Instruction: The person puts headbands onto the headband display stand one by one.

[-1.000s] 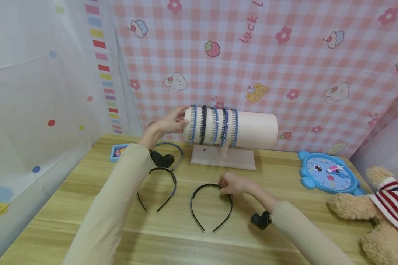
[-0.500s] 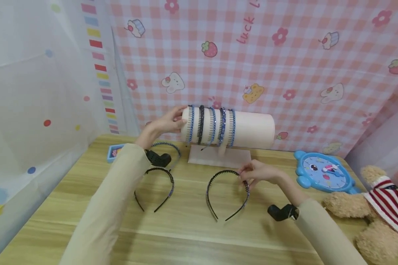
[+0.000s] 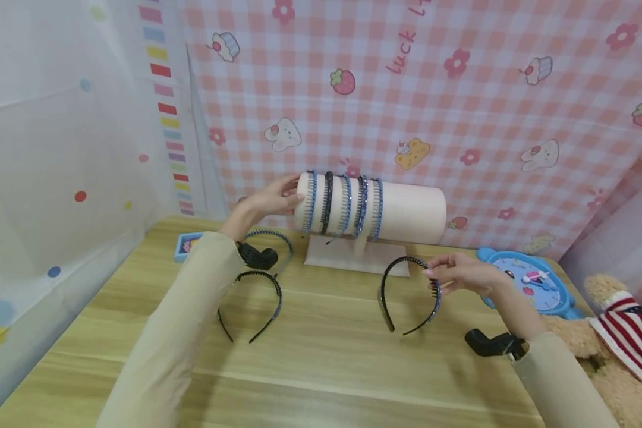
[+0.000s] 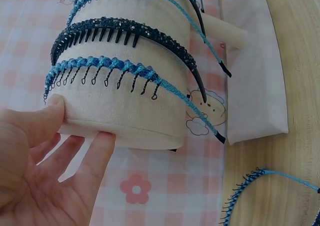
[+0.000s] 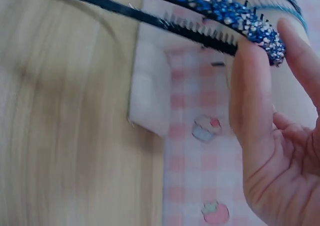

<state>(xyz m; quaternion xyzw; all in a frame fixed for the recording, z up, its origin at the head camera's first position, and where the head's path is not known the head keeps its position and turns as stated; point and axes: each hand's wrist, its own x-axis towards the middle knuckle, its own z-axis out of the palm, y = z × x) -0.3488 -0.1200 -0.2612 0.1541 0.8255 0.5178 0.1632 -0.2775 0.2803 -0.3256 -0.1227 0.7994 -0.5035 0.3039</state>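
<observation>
A headband [image 3: 386, 291] with blue and silver glitter and black comb teeth is pinched between the thumb and fingers of my right hand [image 3: 462, 273], lifted above the table. In the right wrist view its glittering band [image 5: 220, 8] shows close up. My left hand [image 3: 270, 201] grips the left end of a pale padded headband stand [image 3: 412, 208], its thumb on the side and fingers at the end. Several headbands, blue and black, circle the stand's left and middle; the outermost is a braided blue headband [image 4: 100, 63]. Its right part is bare.
Two more headbands lie on the wooden table [image 3: 310, 368]: a dark headband [image 3: 278, 294] and a blue headband [image 3: 280, 235], partly behind my left arm. A blue toy clock [image 3: 540, 285] and a teddy bear [image 3: 626, 339] are at the right. A small blue-framed item [image 3: 184, 245] sits back left.
My right hand has raised the glittery headband off the table and carried it right and towards the stand. The left hand stays on the stand's end.
</observation>
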